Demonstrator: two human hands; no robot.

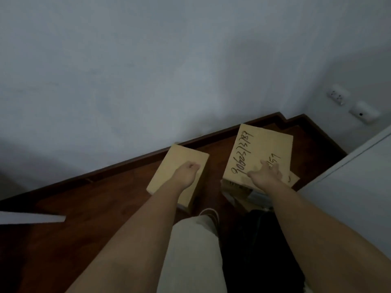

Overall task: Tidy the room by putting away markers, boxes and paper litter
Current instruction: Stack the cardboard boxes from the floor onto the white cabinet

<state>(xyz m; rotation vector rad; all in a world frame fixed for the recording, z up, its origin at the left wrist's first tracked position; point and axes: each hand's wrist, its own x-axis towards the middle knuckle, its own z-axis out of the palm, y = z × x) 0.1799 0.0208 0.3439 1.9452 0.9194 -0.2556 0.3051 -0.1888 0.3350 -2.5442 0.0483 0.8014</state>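
Now, left hand: my left hand rests curled on the plain cardboard box, fingers folded, gripping nothing that I can see.
Right hand: my right hand lies flat, fingers spread, on the box with handwritten numbers, likely steadying it.
Placement: both boxes sit on the dark wooden floor close to the white wall, probably lined up there out of the way.
Count: two boxes clearly; something lies beneath the written one, but I cannot tell what.
Markers, paper litter: none visible.

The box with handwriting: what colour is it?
Tan box, dark handwriting; head view.
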